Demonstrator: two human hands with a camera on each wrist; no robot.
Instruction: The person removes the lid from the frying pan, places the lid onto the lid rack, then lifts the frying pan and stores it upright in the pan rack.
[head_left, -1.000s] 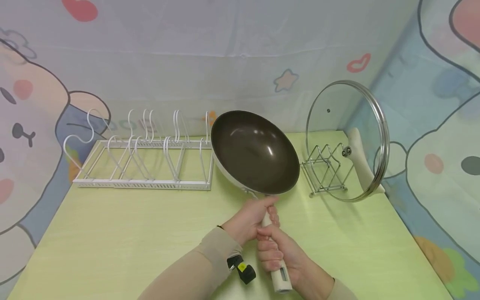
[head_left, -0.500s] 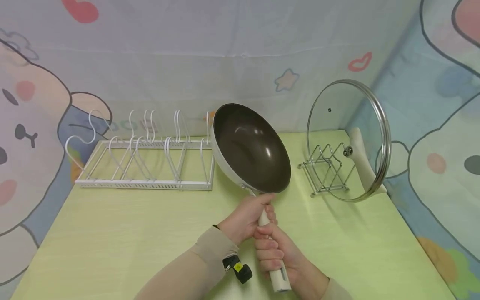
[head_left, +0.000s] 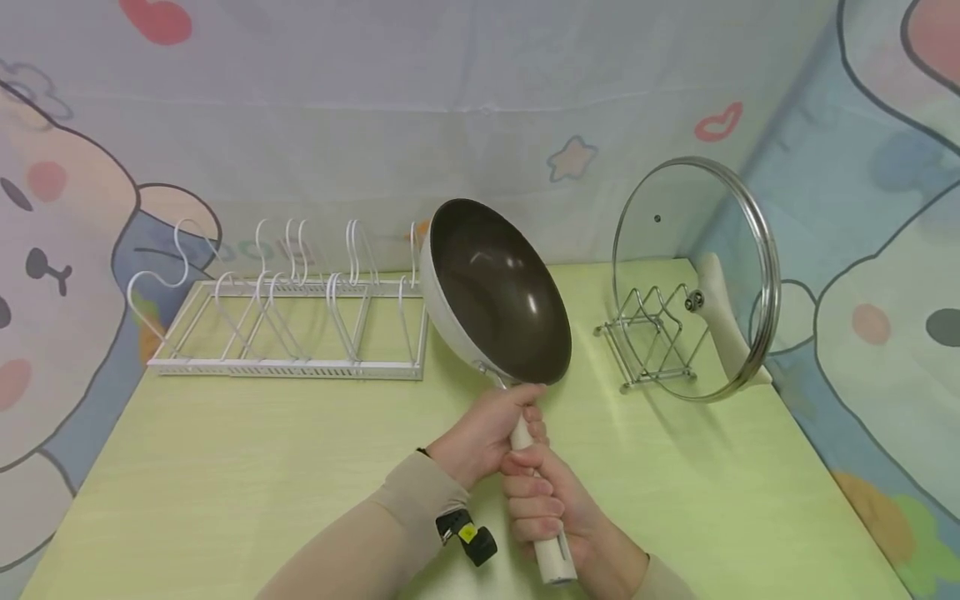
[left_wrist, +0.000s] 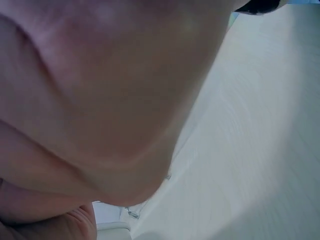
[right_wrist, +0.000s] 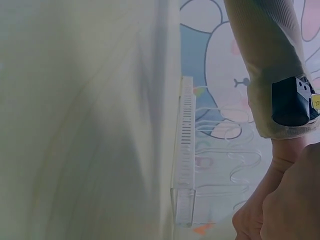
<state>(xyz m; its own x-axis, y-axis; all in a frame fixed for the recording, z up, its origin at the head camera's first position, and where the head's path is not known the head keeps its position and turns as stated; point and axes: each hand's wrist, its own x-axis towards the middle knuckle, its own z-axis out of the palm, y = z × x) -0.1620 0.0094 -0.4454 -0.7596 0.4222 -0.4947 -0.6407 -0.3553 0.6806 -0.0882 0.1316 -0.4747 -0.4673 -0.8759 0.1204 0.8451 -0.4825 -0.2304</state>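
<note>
A wok [head_left: 498, 292] with a dark brown inside and a white outside is held tilted on its side in the head view, its bowl leaning to face right. My left hand [head_left: 487, 433] grips the pale handle close to the bowl. Just behind it, my right hand [head_left: 551, 500] wraps its fingers around the same handle [head_left: 555, 560], whose end sticks out below. In the left wrist view the left hand [left_wrist: 115, 100] fills much of the picture and hides the handle. The right wrist view shows the right hand [right_wrist: 295, 200] at the lower right edge.
A white wire rack [head_left: 285, 367] with several upright loops stands left of the wok. On the right, a small metal rack [head_left: 648, 346] holds a glass lid [head_left: 761, 250] upright, its pale handle facing right. A patterned cloth [head_left: 337, 150] hangs behind the table [head_left: 247, 467].
The wok has turned in both hands, its right rim swinging left and its white outer side showing more. Both hands have shifted slightly left. The racks and lid stay put.
</note>
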